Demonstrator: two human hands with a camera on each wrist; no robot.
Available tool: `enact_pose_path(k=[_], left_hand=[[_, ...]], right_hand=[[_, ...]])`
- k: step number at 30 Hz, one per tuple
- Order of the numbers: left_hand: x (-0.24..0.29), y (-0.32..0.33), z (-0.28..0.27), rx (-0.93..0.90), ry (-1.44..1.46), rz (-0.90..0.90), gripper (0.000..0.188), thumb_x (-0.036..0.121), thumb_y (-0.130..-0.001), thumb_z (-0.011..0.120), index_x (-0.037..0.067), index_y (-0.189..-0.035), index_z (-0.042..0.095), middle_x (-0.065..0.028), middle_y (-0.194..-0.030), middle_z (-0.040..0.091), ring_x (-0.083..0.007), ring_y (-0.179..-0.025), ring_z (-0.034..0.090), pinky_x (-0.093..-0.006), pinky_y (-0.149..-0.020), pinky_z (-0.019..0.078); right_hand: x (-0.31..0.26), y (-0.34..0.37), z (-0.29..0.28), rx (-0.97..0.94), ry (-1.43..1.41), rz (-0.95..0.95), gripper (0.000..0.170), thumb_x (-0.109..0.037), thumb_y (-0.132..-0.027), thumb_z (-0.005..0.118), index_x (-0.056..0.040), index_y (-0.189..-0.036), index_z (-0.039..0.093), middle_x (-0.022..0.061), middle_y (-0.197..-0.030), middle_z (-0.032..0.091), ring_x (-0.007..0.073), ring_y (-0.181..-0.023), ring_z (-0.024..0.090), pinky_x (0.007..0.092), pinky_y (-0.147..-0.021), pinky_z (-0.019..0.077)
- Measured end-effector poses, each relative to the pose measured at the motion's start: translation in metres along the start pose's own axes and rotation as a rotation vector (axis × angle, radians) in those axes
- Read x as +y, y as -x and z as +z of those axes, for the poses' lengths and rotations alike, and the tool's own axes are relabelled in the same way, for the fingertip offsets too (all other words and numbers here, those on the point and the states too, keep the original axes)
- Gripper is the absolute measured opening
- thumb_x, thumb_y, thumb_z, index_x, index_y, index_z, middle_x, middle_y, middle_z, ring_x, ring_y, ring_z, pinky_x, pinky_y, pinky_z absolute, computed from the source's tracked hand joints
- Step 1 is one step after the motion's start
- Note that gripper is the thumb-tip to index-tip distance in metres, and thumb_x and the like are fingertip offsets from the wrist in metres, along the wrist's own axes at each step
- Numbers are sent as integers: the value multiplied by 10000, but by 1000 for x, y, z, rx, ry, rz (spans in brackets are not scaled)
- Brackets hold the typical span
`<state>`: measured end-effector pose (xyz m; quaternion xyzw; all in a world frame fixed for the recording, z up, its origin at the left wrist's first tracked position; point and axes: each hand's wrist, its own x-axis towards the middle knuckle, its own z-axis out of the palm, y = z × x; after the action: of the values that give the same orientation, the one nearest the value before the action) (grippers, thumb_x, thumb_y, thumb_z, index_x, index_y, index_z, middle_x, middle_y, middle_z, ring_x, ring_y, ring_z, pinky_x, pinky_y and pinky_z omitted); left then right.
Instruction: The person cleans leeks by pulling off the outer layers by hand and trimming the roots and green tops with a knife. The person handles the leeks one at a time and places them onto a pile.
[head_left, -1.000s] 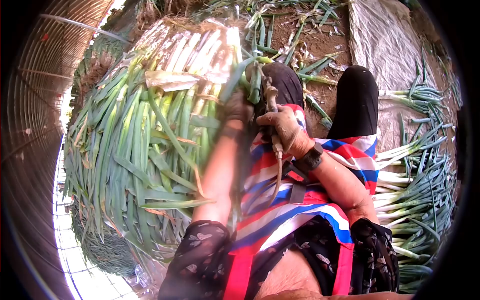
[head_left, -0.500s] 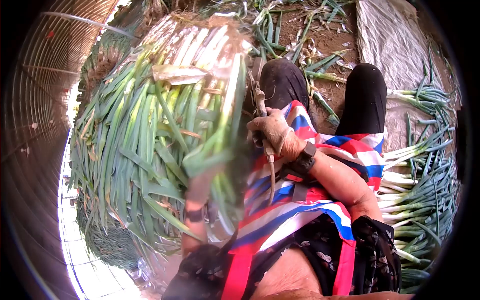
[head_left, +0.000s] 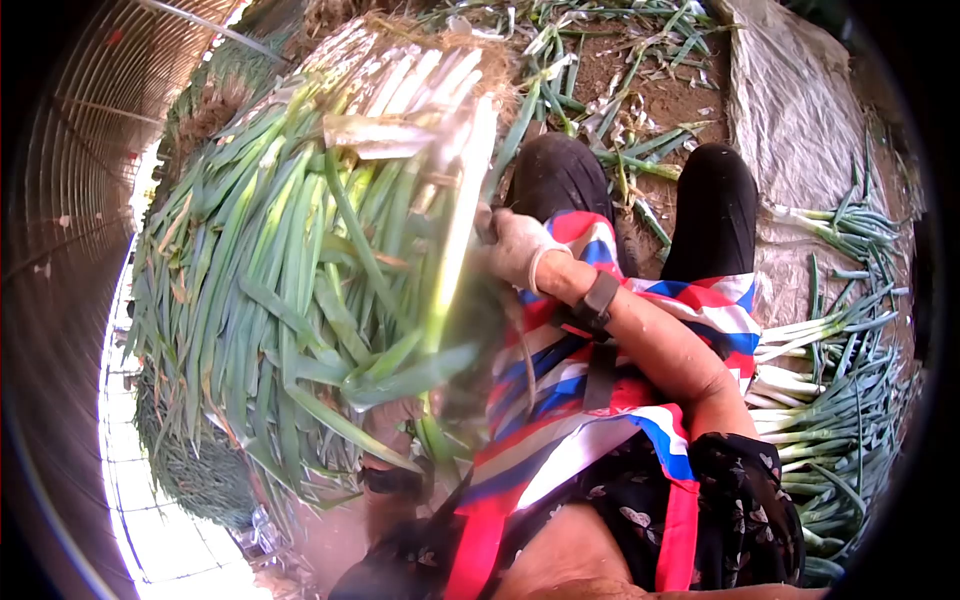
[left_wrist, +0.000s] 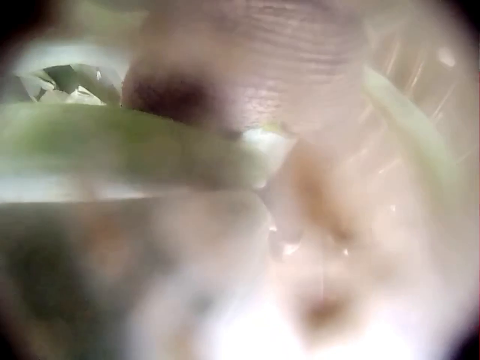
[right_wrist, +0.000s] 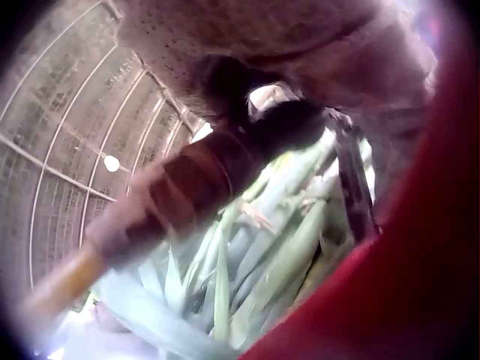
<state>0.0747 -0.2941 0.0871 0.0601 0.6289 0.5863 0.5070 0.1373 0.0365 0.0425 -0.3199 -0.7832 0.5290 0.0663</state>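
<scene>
My left hand [head_left: 396,424], blurred, grips a long green onion [head_left: 462,225] near its leafy end. The white stalk points up and away along the right side of a big pile of green onions [head_left: 260,230]. In the left wrist view, the fingers [left_wrist: 262,67] loom close over a green leaf [left_wrist: 112,146]. My gloved right hand [head_left: 520,250] holds an air gun, its fingers curled round it beside the stalk. The right wrist view shows its taped, dark handle [right_wrist: 187,180] and yellowish hose [right_wrist: 64,285]; its front end is hidden.
Black-clad knees [head_left: 715,200] and a striped apron [head_left: 570,340] lie below the hands. Several white-stalked green onions [head_left: 850,400] lie in a row at right by a grey sheet [head_left: 790,90]. Loose leaves litter the soil [head_left: 660,90] ahead. A ribbed wall [head_left: 80,180] curves at left.
The left hand has moved from beside the right hand, left and back toward the body, drawing the green onion along. The right hand has shifted slightly left with the air gun, now close by the stalk.
</scene>
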Motion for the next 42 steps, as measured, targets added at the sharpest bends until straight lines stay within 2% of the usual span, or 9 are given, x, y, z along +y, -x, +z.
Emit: enact_pose_path(k=[7, 12, 20, 26, 30, 34, 36, 38, 42], left_hand=[[10, -18, 29, -352, -108, 276, 211, 167, -864, 708, -4, -988, 693, -100, -912, 669, -188, -830, 628, -277, -644, 480], [23, -58, 40, -287, -326, 295, 207, 164, -872, 700, -4, -991, 690, -90, -901, 653, -182, -826, 617, -275, -648, 475], [44, -167, 101, -192, -698, 412, 200, 160, -884, 686, -5, -997, 687, -75, -884, 626, -174, -819, 600, -272, -654, 466], [52, -208, 156, -212, -825, 510, 196, 157, -893, 677, -6, -1001, 684, -63, -871, 605, -167, -814, 587, -269, -659, 460], [60, -213, 189, -263, -864, 592, 193, 155, -899, 670, -6, -1004, 682, -55, -862, 592, -163, -811, 578, -268, -662, 455], [76, -227, 221, -349, -863, 678, 190, 153, -905, 663, -7, -1007, 681, -48, -854, 578, -159, -807, 570, -266, -665, 451], [74, -234, 246, -385, -868, 699, 189, 152, -908, 660, -7, -1009, 680, -44, -849, 572, -156, -806, 566, -265, -667, 449], [57, -236, 274, -410, -884, 693, 187, 151, -911, 657, -7, -1010, 679, -40, -845, 565, -154, -804, 561, -264, -669, 447], [26, -233, 305, -444, -904, 630, 185, 149, -917, 650, -7, -1013, 677, -32, -836, 552, -150, -801, 553, -263, -672, 442]], right_hand=[[13, -20, -79, 1023, 248, -338, 806, -289, -805, 746, -33, -1464, 358, 261, -1377, 470, 427, -1216, 524, 475, -989, 474], [84, -82, -147, 818, -381, -223, 256, -178, -907, 681, -39, -1116, 726, 116, -854, 748, 214, -768, 698, 343, -724, 557], [159, 38, -263, 947, 758, -261, 219, -156, -837, 646, -78, -1031, 712, 74, -984, 696, 254, -941, 644, 390, -841, 510], [102, 167, -189, 990, 1145, -870, 196, -253, -803, 624, -128, -946, 673, 44, -926, 651, 277, -987, 638, 436, -890, 499], [105, 255, -189, 733, 1115, -368, 145, -289, -834, 619, -152, -788, 620, -1, -799, 612, 207, -798, 613, 364, -726, 474], [130, 400, -224, 1283, 924, -282, 158, -246, -904, 594, -156, -774, 591, -19, -755, 578, 185, -674, 550, 334, -644, 473], [113, 508, -234, 1255, 1020, 876, 59, -171, -931, 614, -171, -981, 644, -6, -832, 616, 158, -639, 517, 334, -611, 492], [124, 615, -217, 1817, 1479, 161, 133, -146, -878, 731, -159, -1002, 683, 33, -927, 703, 165, -767, 646, 338, -599, 542], [176, 744, -116, 2181, 987, 1352, 339, -411, -853, 739, -85, -928, 684, 149, -851, 700, 343, -790, 676, 420, -682, 536]])
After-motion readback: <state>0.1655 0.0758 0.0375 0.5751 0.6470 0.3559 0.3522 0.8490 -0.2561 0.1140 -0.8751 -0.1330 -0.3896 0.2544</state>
